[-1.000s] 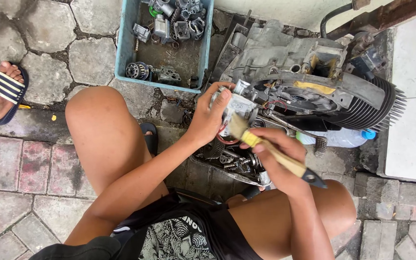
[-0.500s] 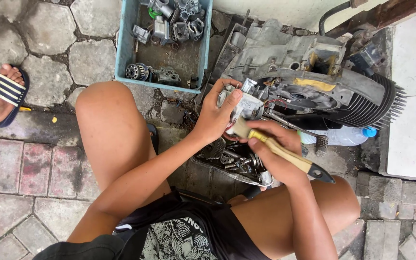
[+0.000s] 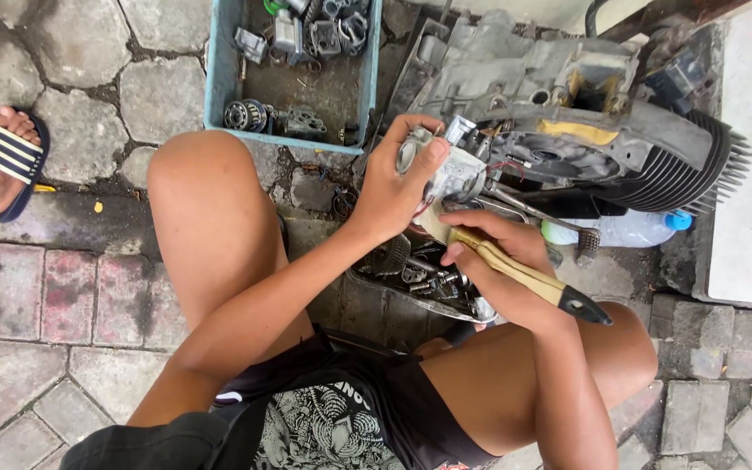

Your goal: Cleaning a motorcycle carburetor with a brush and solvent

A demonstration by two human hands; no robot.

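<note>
The fingers (image 3: 428,157) of the left hand (image 3: 389,200) wrap tight around a small grey metal part (image 3: 454,170), just in front of the big engine (image 3: 567,130). The right hand (image 3: 502,261) grips a paintbrush (image 3: 515,271), its bristles touching the part. A blue tray (image 3: 219,78) sits behind on the stone floor.

Single head-worn view, looking steeply down from close above at lap, hands and paved ground; no second view to overlap.
</note>
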